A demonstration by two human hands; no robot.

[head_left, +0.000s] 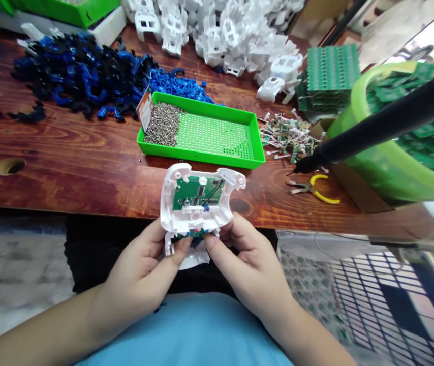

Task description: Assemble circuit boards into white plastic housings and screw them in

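Observation:
Between both hands I hold a white plastic housing (202, 220), tilted above my lap at the table's front edge. A green circuit board (184, 192) with dark wires sits inside its upper part. My left hand (148, 264) grips the lower left side, thumb pressed on the lower edge. My right hand (243, 254) grips the lower right, its thumb close to the other one. A smaller green board with coloured parts shows by the thumbs. The fingers behind the housing are hidden.
On the wooden table (87, 178) stands a green tray (205, 157) partly filled with screws. Yellow-handled pliers (314, 189) lie right, below a black electric screwdriver (354, 129). Behind are blue and black clips (91, 71), white housings (232, 30), stacked boards (331, 68) and a green tub (358, 112).

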